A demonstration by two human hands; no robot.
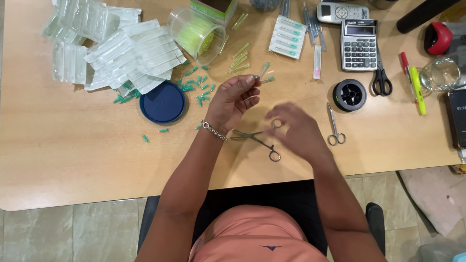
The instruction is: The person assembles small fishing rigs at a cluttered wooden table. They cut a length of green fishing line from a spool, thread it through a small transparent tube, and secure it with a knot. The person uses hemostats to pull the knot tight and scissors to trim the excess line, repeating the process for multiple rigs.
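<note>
Left hand (233, 99) fingers pinched on a needle (262, 73) aimed at 1 o'clock; right hand (293, 128), blurry, grips forceps (259, 140) at 5 o'clock from it.

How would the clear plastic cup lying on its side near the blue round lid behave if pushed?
The clear plastic cup lies on its side on the wooden table, so a nudge would probably roll it. It looks thin-walled, likely light. The yellow-green pieces inside could spill from its open mouth towards the blue round lid.
</note>
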